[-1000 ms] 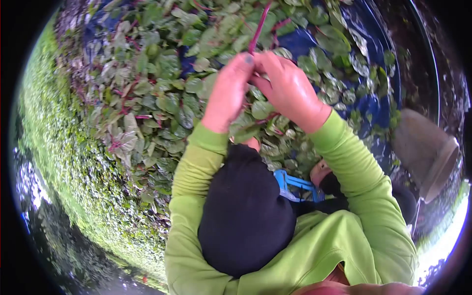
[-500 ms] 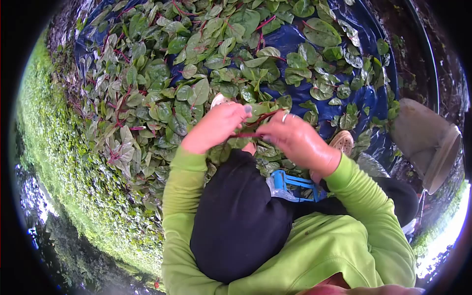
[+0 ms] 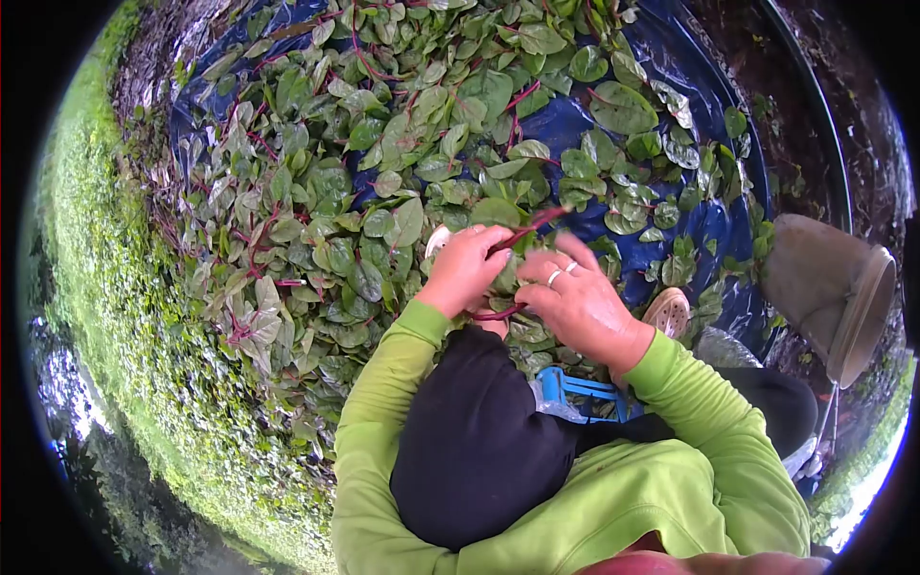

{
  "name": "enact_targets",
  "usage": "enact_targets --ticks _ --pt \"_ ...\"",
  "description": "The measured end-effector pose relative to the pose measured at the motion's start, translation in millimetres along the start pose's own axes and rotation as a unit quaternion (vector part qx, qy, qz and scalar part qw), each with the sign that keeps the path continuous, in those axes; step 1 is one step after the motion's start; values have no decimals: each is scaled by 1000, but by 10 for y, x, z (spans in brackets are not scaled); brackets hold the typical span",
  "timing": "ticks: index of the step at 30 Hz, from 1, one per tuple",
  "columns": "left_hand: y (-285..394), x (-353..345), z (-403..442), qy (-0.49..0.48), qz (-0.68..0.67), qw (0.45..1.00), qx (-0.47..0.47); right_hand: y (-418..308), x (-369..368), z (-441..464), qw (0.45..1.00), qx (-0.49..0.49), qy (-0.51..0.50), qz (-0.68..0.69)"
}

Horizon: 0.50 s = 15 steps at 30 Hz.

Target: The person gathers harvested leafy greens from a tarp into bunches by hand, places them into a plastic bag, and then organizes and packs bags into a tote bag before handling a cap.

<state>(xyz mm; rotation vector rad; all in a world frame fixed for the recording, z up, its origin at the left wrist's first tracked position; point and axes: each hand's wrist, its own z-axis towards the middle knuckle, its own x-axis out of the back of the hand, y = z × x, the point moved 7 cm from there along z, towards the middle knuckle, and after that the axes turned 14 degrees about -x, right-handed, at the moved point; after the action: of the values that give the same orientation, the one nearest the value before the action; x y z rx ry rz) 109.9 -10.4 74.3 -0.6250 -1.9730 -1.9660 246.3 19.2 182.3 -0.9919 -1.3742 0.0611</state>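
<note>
My left hand [image 3: 467,270] is closed on a dark red stem [image 3: 539,222], which points up and to the right between my hands. Just right of it, my right hand [image 3: 583,305], with rings on its fingers, pinches a curved reddish-purple stem [image 3: 498,314] that runs left beneath my left hand. Whether the two stems join is hidden. Green leaves hang around the fingers. Below and beyond both hands, a thick layer of leafy cuttings [image 3: 355,220] with red stems lies on a blue sheet [image 3: 565,125].
A grey-brown bucket [image 3: 815,278] lies tilted at the right. A blue plastic stool [image 3: 585,393] shows beside my dark-clothed knee [image 3: 479,441]. A perforated tan shoe [image 3: 668,312] is near my right wrist. Green ground plants [image 3: 125,326] cover the left.
My hands, together higher up on a stem a second ago, have come down and apart. Since the middle frame, the red stem in my left hand has swung to point up and right.
</note>
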Motion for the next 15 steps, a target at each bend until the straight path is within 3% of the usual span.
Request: enact_targets --ticks 1,4,5,8,9,10,11,12,15 --pt "72 73 10 16 68 997 -13 -16 36 64 1000 -7 -7 -23" --pt "295 228 121 -9 22 1000 -15 61 149 293 993 -25 15 -110" --pt "312 221 191 -36 -108 993 15 125 180 343 988 -18 47 -143" --pt "-218 292 392 -42 -185 982 21 427 60 400 993 -86 -45 -74" --pt "-380 442 588 69 -130 988 -39 407 117 384 994 -41 4 -99" --pt "-551 589 848 99 -1 994 -52 421 128 372 994 -51 -9 -95" --pt "-710 678 985 151 174 973 0 419 135 356 994 -61 -21 -91" --pt "-806 739 1221 97 247 959 101 420 137 338 993 -71 -31 -88" --pt "-1339 790 1700 55 278 940 189 455 113 233 993 -100 -23 -65"
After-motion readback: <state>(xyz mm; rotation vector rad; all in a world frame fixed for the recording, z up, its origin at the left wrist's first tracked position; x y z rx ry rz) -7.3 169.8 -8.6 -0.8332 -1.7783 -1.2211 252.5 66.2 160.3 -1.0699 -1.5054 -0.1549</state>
